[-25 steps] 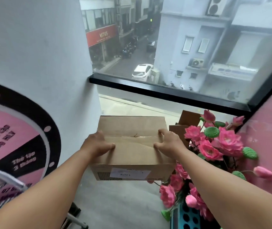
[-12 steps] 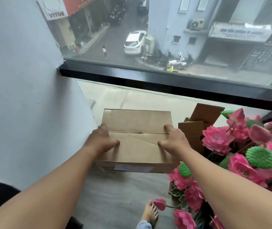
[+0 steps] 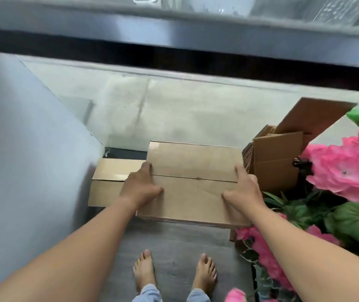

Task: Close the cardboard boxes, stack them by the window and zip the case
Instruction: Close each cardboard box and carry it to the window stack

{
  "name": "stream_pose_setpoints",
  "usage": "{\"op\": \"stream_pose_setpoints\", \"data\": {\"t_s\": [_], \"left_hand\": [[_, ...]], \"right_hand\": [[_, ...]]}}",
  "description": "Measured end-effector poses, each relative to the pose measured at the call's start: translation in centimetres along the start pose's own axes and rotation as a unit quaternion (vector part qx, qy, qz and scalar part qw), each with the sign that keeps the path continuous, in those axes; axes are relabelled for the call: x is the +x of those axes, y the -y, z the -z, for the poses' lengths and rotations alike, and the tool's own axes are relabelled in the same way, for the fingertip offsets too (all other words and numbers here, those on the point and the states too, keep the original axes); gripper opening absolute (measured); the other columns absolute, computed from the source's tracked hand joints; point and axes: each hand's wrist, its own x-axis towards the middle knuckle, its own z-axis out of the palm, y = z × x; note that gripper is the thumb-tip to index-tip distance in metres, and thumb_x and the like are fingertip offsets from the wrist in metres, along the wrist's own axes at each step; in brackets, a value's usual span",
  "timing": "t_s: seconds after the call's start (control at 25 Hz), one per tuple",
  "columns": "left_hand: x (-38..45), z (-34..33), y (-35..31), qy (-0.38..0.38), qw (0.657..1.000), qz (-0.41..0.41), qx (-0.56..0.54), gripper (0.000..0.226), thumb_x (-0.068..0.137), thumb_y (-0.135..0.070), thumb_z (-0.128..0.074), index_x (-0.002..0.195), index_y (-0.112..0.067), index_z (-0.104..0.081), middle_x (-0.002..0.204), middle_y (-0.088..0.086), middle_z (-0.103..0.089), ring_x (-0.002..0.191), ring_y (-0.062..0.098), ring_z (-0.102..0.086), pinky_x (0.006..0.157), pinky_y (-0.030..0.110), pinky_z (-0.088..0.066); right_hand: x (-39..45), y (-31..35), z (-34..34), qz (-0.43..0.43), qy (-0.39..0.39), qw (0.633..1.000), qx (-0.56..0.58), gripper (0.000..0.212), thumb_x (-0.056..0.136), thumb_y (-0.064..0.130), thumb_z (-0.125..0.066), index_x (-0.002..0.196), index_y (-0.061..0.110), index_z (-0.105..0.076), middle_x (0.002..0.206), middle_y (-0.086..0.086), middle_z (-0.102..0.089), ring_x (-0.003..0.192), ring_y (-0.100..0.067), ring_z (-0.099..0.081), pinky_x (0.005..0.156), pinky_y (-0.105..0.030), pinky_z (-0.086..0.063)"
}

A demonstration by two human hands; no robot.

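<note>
Here, a closed cardboard box [image 3: 192, 182] is gripped from both ends, its two top flaps meeting in a seam across the middle. The left hand [image 3: 140, 188] clasps the box's left end, thumb pressed on the top and fingers wrapped down the side. The right hand [image 3: 243, 190] clamps the right end likewise, forefinger stretched along the top edge. Whether the box rests on anything or hangs in the air, I cannot tell. A second closed cardboard box [image 3: 111, 184] lies lower, just left of the held one and partly under it, tight against the grey wall [image 3: 26, 149]. Right of the held box stands an open cardboard box [image 3: 279, 162] with flaps raised. Pink artificial flowers [image 3: 340, 168] crowd beyond that. Behind the held box runs the low window glass and its black frame [image 3: 196, 55]. Nearer than it, two bare feet [image 3: 174, 271] stand on grey flooring.
</note>
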Motion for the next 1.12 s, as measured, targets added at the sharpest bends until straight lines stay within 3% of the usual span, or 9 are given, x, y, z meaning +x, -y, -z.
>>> {"op": "stream_pose_setpoints", "data": {"t_s": [0.2, 0.28, 0.4, 0.56, 0.68, 0.8, 1.0, 1.12], "left_hand": [[6.3, -9.5, 5.0, 0.042, 0.999, -0.019, -0.022, 0.057, 0.070, -0.034, -0.077, 0.119, -0.028, -0.048, 0.092, 0.001, -0.064, 0.092, 0.029, -0.060, 0.069, 0.027, -0.037], [8.3, -12.4, 6.5, 0.057, 0.998, -0.022, -0.014, 0.056, 0.071, -0.036, -0.079, 0.116, -0.030, -0.047, 0.087, -0.005, -0.056, 0.086, 0.024, -0.054, 0.069, 0.027, -0.034], [11.4, -15.9, 8.7, 0.058, 0.998, -0.017, 0.003, 0.056, 0.070, -0.036, -0.081, 0.114, -0.029, -0.047, 0.088, -0.003, -0.056, 0.085, 0.022, -0.049, 0.070, 0.028, -0.034], [14.8, -19.1, 11.1, 0.068, 0.997, -0.011, 0.024, 0.056, 0.074, -0.034, -0.079, 0.116, -0.030, -0.043, 0.092, 0.001, -0.055, 0.085, 0.023, -0.048, 0.070, 0.029, -0.036], [16.2, -20.6, 12.2, 0.082, 0.996, -0.002, 0.022, 0.054, 0.076, -0.030, -0.078, 0.115, -0.029, -0.041, 0.096, 0.005, -0.055, 0.087, 0.026, -0.049, 0.069, 0.029, -0.036], [17.0, -21.8, 12.8, 0.088, 0.996, -0.002, 0.032, 0.049, 0.077, -0.024, -0.074, 0.112, -0.027, -0.041, 0.088, 0.003, -0.053, 0.085, 0.028, -0.053, 0.061, 0.030, -0.039], [17.8, -23.0, 13.4, 0.093, 0.994, -0.016, 0.058, 0.044, 0.078, -0.019, -0.068, 0.114, -0.023, -0.044, 0.086, 0.000, -0.053, 0.089, 0.030, -0.055, 0.073, 0.036, -0.050], [18.0, -23.6, 13.7, 0.108, 0.992, -0.031, 0.059, 0.047, 0.078, -0.017, -0.067, 0.119, -0.021, -0.045, 0.087, -0.004, -0.051, 0.093, 0.026, -0.050, 0.076, 0.035, -0.047]], "right_hand": [[6.8, -4.1, -6.4, -0.087, 0.017, 0.996, -0.013, 0.107, 0.071, 0.013, -0.070, 0.154, 0.042, -0.009, 0.114, -0.010, -0.031, 0.072, -0.016, -0.038, 0.082, -0.026, -0.036], [8.9, -5.2, -8.5, -0.115, 0.019, 0.993, -0.011, 0.107, 0.075, 0.012, -0.069, 0.155, 0.045, -0.005, 0.118, -0.009, -0.030, 0.071, -0.016, -0.040, 0.081, -0.026, -0.036], [11.8, -6.5, -12.1, -0.133, 0.016, 0.991, -0.013, 0.106, 0.079, 0.009, -0.069, 0.156, 0.044, -0.005, 0.131, -0.012, -0.028, 0.077, -0.020, -0.045, 0.083, -0.027, -0.039], [15.3, -7.9, -16.4, -0.126, 0.015, 0.992, -0.015, 0.105, 0.080, 0.009, -0.072, 0.157, 0.043, -0.009, 0.141, -0.013, -0.027, 0.110, -0.032, -0.052, 0.101, -0.032, -0.041], [17.3, -8.7, -18.4, -0.125, 0.003, 0.992, -0.011, 0.105, 0.079, 0.008, -0.075, 0.156, 0.043, -0.013, 0.143, -0.012, -0.027, 0.119, -0.032, -0.051, 0.104, -0.034, -0.040], [18.7, -9.7, -19.6, -0.111, 0.005, 0.993, -0.025, 0.105, 0.078, 0.011, -0.077, 0.154, 0.045, -0.014, 0.143, -0.011, -0.028, 0.119, -0.032, -0.051, 0.106, -0.036, -0.042], [19.5, -11.2, -21.2, -0.115, 0.019, 0.993, -0.034, 0.105, 0.079, 0.013, -0.078, 0.154, 0.045, -0.012, 0.141, -0.011, -0.030, 0.100, -0.027, -0.051, 0.099, -0.036, -0.044], [19.7, -12.0, -22.1, -0.113, 0.023, 0.992, -0.053, 0.102, 0.081, 0.017, -0.079, 0.154, 0.044, -0.012, 0.140, -0.012, -0.031, 0.105, -0.030, -0.052, 0.099, -0.039, -0.044]]}}
